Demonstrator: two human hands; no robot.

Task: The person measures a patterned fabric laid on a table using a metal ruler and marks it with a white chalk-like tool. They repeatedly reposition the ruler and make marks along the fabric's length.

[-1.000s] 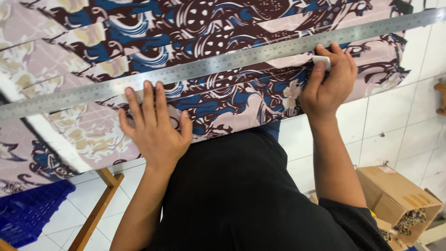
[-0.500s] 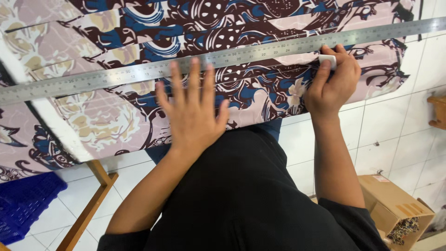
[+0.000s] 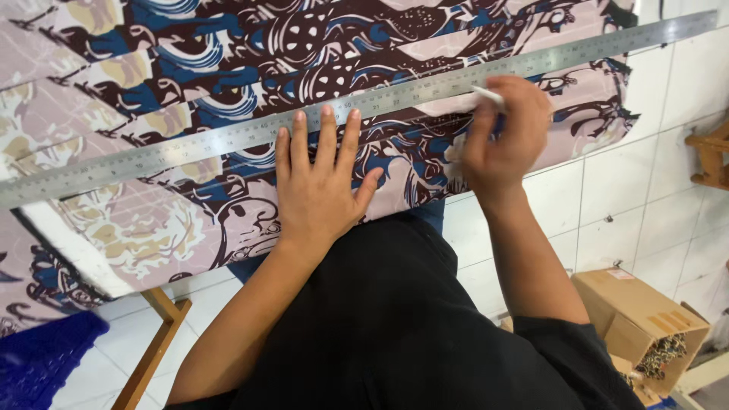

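Right across the whole view lies the printed fabric, a big sheet patterned in blue, dark brown, pink and cream, spread over a table whose white edge shows at the lower left. On top of it runs the long steel ruler, its long axis slanting from low on the left to high on the right, reaching past the cloth's right edge. The person's left hand lies flat on the cloth, fingers stretched out and held close together, their tips touching the ruler's near edge around its middle. Further right along that same edge, the right hand is a bit blurred; its fingers are closed in a pinch on a small white piece of chalk, which sits right at the ruler's near edge. So the chalk lies to the right of the flat hand, along the ruler's line. Down on the tiled floor, lower right, sits an open cardboard box
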